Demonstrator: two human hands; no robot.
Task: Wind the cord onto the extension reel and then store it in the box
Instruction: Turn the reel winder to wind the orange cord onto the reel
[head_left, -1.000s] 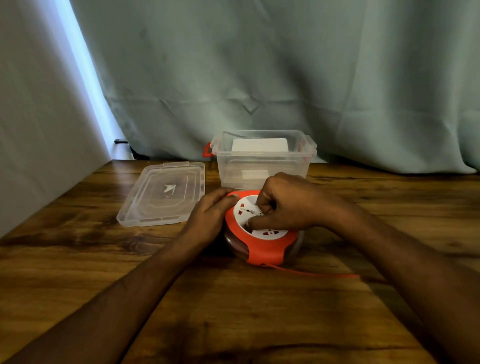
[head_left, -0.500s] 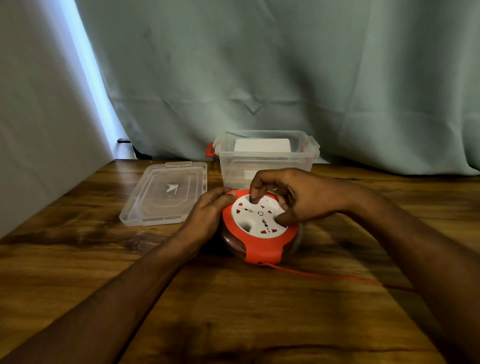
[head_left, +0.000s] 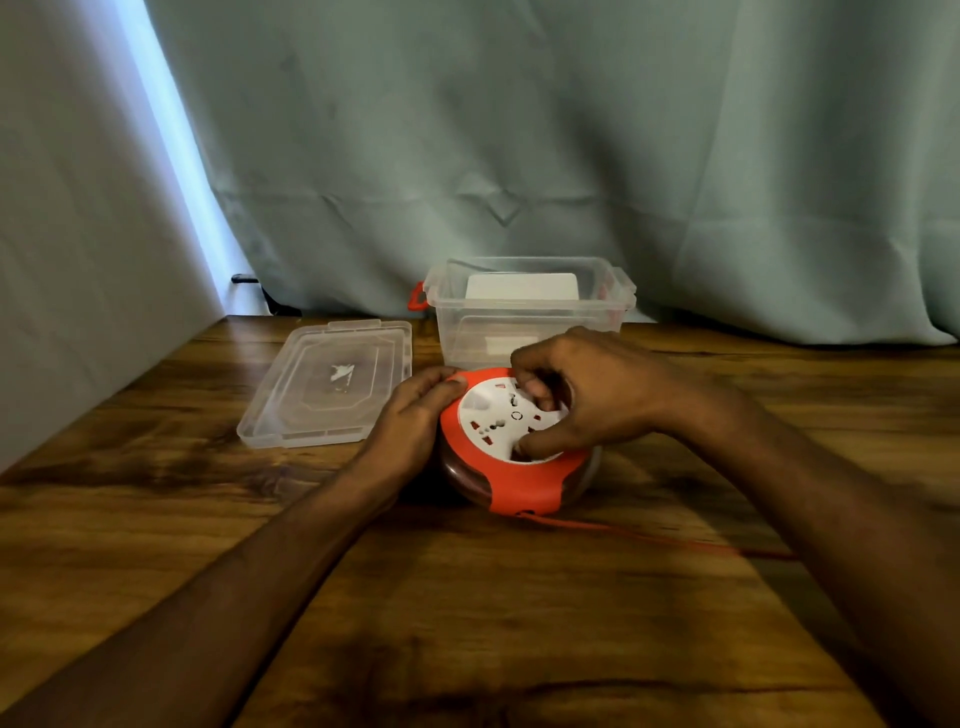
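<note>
Head view: winding step in hand, as the left hand (head_left: 415, 415) cups the extension reel (head_left: 511, 447) just before the open box (head_left: 527, 312), the right hand (head_left: 587, 400) pinches its white hub, and loose cord (head_left: 649, 538) wants more turns.

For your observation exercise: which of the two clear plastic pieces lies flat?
The lid, flat on the table left of the upright open box.

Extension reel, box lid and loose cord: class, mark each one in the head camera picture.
extension reel (head_left: 501, 423): head view, on its white socket face.
box lid (head_left: 332, 382): head view, on its flat clear centre.
loose cord (head_left: 649, 538): head view, on the orange stretch lying on the table.
</note>
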